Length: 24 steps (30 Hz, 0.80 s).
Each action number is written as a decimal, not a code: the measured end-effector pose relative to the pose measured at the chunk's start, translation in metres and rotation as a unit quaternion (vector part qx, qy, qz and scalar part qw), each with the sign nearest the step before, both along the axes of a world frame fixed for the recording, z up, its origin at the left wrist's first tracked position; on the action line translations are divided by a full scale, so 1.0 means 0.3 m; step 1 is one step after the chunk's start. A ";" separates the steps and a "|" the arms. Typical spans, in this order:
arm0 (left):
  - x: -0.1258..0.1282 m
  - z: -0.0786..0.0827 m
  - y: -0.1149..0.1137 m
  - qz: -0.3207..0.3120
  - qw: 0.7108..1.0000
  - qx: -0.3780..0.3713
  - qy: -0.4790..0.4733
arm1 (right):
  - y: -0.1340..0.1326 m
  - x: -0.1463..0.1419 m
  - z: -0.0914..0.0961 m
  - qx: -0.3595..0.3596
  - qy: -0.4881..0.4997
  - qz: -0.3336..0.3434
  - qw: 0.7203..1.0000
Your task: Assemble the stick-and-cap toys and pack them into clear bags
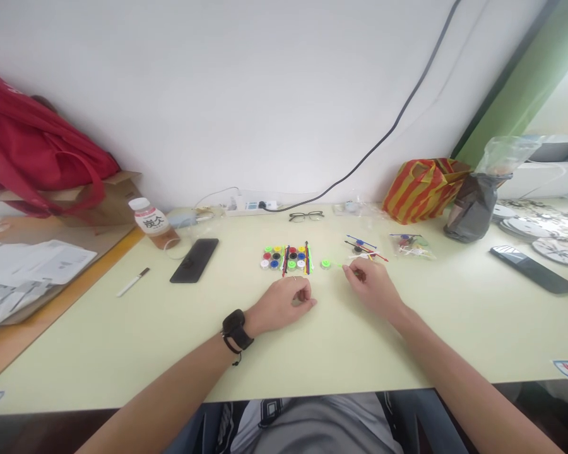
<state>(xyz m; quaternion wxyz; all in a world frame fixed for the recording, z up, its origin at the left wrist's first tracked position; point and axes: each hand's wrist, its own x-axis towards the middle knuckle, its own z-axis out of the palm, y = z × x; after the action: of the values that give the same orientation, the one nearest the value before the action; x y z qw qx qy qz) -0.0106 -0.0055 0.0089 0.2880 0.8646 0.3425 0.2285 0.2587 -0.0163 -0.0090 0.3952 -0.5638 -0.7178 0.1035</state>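
While the left hand [283, 304] sits loosely curled just on the near side of the coloured discs [276, 256], a gap between its fingers and thumb, a lone green disc [326, 264] lies on the desk [312, 359] farther right; from just beside it, a thin green stick [337, 265] runs to the right hand [373, 285], whose fingers pinch its right end.

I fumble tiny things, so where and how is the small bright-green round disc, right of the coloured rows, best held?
Probably by opposite edges of the small bright-green round disc, from above and the near side: it looks low and round; coloured round discs lie to its left, the right hand to its right.
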 end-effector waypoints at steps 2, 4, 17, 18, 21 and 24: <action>0.002 0.005 -0.003 -0.009 1.000 0.004 0.000 | -0.002 -0.001 -0.002 -0.004 -0.013 0.000 1.000; 0.003 0.006 -0.004 -0.009 1.000 0.004 0.000 | -0.003 0.000 -0.002 -0.002 -0.015 -0.004 1.000; 0.004 0.009 -0.004 -0.014 1.000 0.024 -0.005 | -0.002 0.004 0.001 0.008 -0.021 -0.034 0.999; 0.004 0.009 -0.004 -0.014 1.000 0.024 -0.005 | -0.002 0.004 0.001 0.009 -0.020 -0.035 0.999; 0.003 0.011 -0.004 -0.016 1.000 0.020 -0.007 | -0.002 0.004 -0.001 0.005 -0.034 -0.037 0.999; 0.004 0.014 -0.004 -0.017 1.000 0.012 -0.008 | -0.002 0.004 -0.006 -0.003 -0.055 -0.034 0.998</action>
<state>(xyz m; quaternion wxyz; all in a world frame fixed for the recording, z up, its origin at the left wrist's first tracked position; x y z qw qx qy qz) -0.0095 -0.0067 0.0132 0.2837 0.8719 0.3228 0.2348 0.2598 -0.0167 -0.0108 0.3565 -0.5940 -0.7186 0.0605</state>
